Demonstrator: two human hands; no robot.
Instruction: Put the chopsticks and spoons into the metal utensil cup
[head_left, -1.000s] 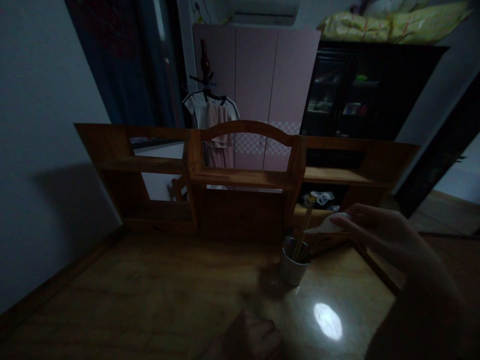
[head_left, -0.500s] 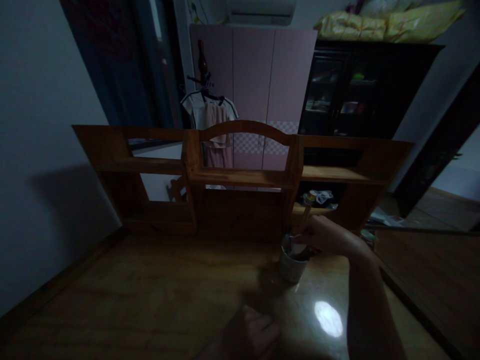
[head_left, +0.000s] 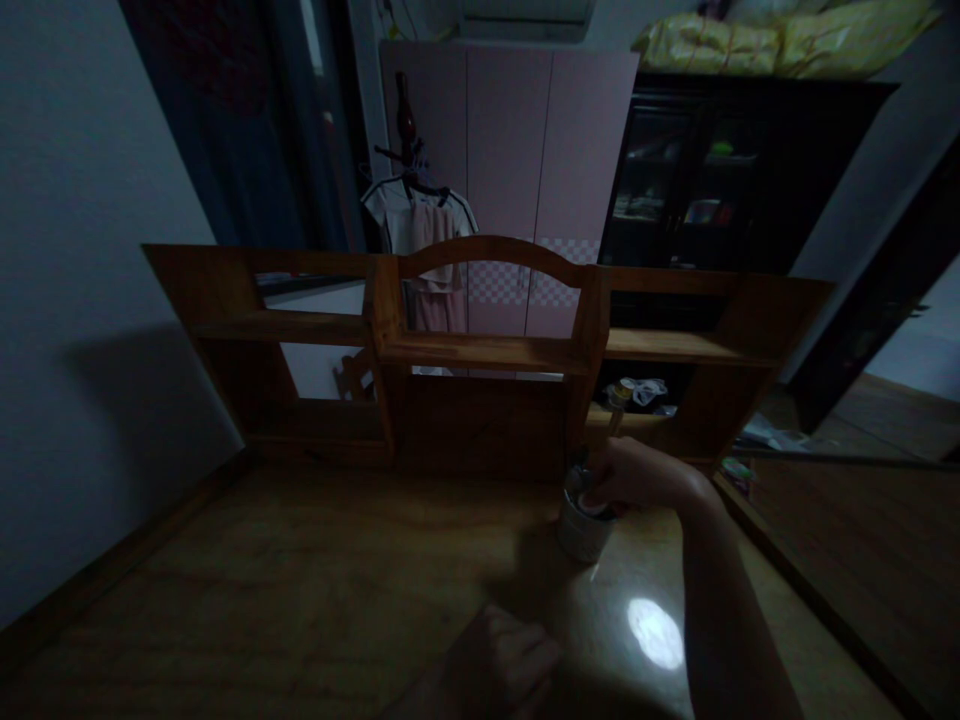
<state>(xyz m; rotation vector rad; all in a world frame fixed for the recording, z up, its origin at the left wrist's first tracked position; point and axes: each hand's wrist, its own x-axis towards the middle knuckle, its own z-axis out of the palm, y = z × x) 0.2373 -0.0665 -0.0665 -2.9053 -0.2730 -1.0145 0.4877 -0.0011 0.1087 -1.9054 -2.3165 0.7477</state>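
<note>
The room is dim. A small white cup (head_left: 579, 535) stands on the wooden desk (head_left: 300, 590) near the shelf unit, with pencils (head_left: 613, 415) sticking up from it. My right hand (head_left: 637, 475) reaches over the cup's mouth, fingers curled around a small white object (head_left: 598, 505) that sits at the rim. My left hand (head_left: 495, 670) rests low at the desk's near edge as a loose fist; I cannot make out anything in it.
A wooden shelf unit (head_left: 487, 350) with an arched middle runs along the back of the desk. Behind it are a pink wardrobe (head_left: 525, 170), hanging clothes (head_left: 420, 240) and a dark glass cabinet (head_left: 712, 180). A bright light reflection (head_left: 654, 632) lies on the desk.
My right hand moved from the right, where it held the white object up in the air, leftward and down onto the cup's mouth. The left hand stayed in place.
</note>
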